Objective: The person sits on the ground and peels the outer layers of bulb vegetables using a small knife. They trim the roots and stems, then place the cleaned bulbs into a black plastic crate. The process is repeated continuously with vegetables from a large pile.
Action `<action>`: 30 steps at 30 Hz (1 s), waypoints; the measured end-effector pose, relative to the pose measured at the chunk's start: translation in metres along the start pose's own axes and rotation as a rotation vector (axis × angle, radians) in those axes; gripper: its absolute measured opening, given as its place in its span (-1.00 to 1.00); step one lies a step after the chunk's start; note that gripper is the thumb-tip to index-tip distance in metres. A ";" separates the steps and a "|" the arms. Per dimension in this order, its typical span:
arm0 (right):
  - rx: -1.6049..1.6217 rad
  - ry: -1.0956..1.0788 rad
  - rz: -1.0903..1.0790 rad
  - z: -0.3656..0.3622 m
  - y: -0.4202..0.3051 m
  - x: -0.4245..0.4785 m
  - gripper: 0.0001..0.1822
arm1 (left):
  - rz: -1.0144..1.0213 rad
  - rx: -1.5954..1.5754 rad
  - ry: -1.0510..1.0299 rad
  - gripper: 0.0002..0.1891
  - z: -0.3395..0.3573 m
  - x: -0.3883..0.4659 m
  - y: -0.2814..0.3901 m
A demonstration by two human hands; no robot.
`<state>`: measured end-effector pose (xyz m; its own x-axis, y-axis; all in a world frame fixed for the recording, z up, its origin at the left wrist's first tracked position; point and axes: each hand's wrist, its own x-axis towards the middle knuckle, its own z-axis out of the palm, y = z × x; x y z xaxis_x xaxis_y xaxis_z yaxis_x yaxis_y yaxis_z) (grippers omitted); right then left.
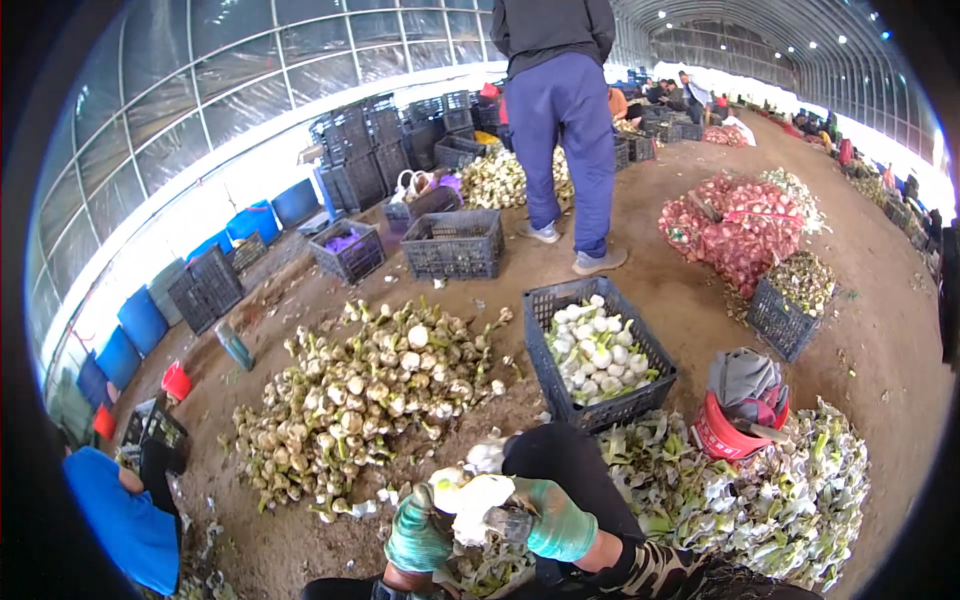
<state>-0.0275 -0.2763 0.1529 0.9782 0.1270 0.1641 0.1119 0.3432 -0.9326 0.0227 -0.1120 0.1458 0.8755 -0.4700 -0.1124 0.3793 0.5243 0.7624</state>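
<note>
My left hand (418, 531), in a green-coated work glove, grips a garlic bulb (448, 484) above my lap. My right hand (556, 519), gloved alike, is shut on a dark flat-bladed tool (510, 523), possibly a short knife; its handle is hidden in the glove. Loose white garlic skin (480, 504) spans the gap between both hands. Ahead on the dirt lies a large heap of untrimmed garlic bulbs (367, 405). Right of the heap, a black plastic crate (551, 375) contains clean white bulbs (598, 349).
Beside my right knee, peeled skins (780, 517) are piled around a red bucket (724, 435) with cloth in it. A person (559, 135) stands ahead, near an open crate (454, 247). Another in blue (124, 517) sits at left. Red mesh sacks (739, 225) lie at right.
</note>
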 end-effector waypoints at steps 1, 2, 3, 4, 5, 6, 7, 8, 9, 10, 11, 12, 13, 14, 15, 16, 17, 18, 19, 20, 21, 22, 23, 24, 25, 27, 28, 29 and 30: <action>0.041 0.012 0.084 -0.006 0.000 0.002 -0.61 | 0.034 0.038 -0.037 -0.29 0.001 0.004 -0.003; 0.084 0.022 0.169 -0.012 -0.001 0.004 -0.60 | 0.144 0.171 -0.039 -0.25 0.003 0.009 -0.005; 0.063 0.017 0.127 -0.016 -0.002 0.005 -0.60 | 0.256 0.264 -0.046 -0.21 0.006 0.014 -0.008; 0.044 0.003 0.084 -0.019 -0.002 0.008 -0.60 | 0.288 0.273 -0.042 -0.19 0.009 0.016 -0.009; 0.007 0.012 0.109 -0.023 -0.002 0.011 -0.60 | 0.312 0.445 0.111 -0.32 0.013 0.022 -0.012; -0.258 0.014 -0.215 -0.025 0.001 0.015 -0.65 | 0.314 0.444 0.098 -0.37 0.016 0.024 -0.011; -0.387 0.058 -0.327 -0.032 0.003 0.018 -0.66 | 0.313 0.440 0.090 -0.43 0.018 0.026 -0.012; -0.564 0.072 -0.431 -0.042 0.007 0.023 -0.68 | 0.207 0.416 0.128 -0.48 0.018 0.025 -0.010; -0.716 0.085 -0.517 -0.051 0.012 0.027 -0.69 | 0.275 0.421 0.110 -0.34 0.019 0.025 -0.010; -0.869 0.201 -0.501 -0.060 0.018 0.032 -0.70 | 0.243 0.424 0.092 -0.34 0.016 0.020 -0.006; -1.003 0.322 -0.458 -0.067 0.023 0.036 -0.71 | 0.202 0.440 0.094 -0.34 0.014 0.017 -0.004; -0.957 0.359 -0.385 -0.075 0.028 0.040 -0.71 | 0.096 0.422 0.055 -0.35 0.009 0.012 0.003; -0.903 0.420 -0.289 -0.081 0.031 0.044 -0.71 | 0.099 0.363 0.064 -0.22 0.006 0.009 0.003; -0.762 0.483 -0.317 -0.084 0.032 0.046 -0.71 | 0.118 0.382 0.080 -0.14 0.002 0.009 0.007; -0.502 0.383 -0.203 -0.086 0.030 0.046 -0.71 | 0.136 0.421 0.089 -0.05 -0.001 0.009 0.009; -0.218 0.319 -0.074 -0.086 0.025 0.045 -0.70 | 0.158 0.501 0.105 0.02 -0.003 0.011 0.013; 0.052 0.319 0.102 -0.086 0.018 0.043 -0.70 | 0.165 0.602 0.155 0.09 -0.004 0.014 0.016; -0.352 0.224 -0.098 -0.084 0.010 0.042 -0.71 | 0.084 0.501 0.131 0.14 -0.002 0.014 0.015; -0.737 0.178 -0.260 -0.084 -0.001 0.038 -0.71 | 0.095 0.479 0.068 0.17 0.001 0.017 0.015; -0.592 0.184 -0.220 -0.080 -0.009 0.037 -0.69 | 0.108 0.454 0.029 0.20 0.006 0.018 0.014; -0.401 0.198 -0.191 -0.075 -0.016 0.034 -0.65 | 0.135 0.442 -0.010 0.23 0.011 0.020 0.014; -0.084 0.143 -0.144 -0.070 -0.021 0.035 -0.60 | 0.105 0.342 -0.049 0.27 0.018 0.018 0.011; 0.221 0.092 -0.112 -0.064 -0.023 0.037 -0.56 | 0.091 0.336 -0.064 0.24 0.024 0.019 0.013; 0.228 0.026 -0.201 -0.059 -0.025 0.036 -0.51 | 0.091 0.342 -0.112 0.22 0.028 0.019 0.016; -0.382 -0.129 -0.755 -0.051 -0.022 0.046 -0.52 | 0.096 0.347 -0.163 0.19 0.030 0.019 0.019; -0.681 -0.291 -0.328 -0.047 -0.022 0.038 -0.49 | -0.035 0.009 -0.174 0.01 0.032 0.018 0.026; -0.545 -0.211 -0.402 -0.040 -0.018 0.038 -0.50 | 0.076 0.200 -0.206 -0.02 0.031 0.014 0.031; -0.435 -0.136 -0.501 -0.034 -0.014 0.042 -0.51 | 0.189 0.377 -0.214 -0.05 0.029 0.014 0.034; -0.489 -0.065 -0.463 -0.032 -0.011 0.042 -0.54 | 0.188 0.470 -0.090 -0.14 0.028 0.010 0.035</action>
<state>0.0181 -0.3048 0.1598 0.7994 0.1290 0.5867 0.5983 -0.0834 -0.7969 0.0360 -0.1181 0.1887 0.8786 -0.4684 0.0935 0.0241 0.2390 0.9707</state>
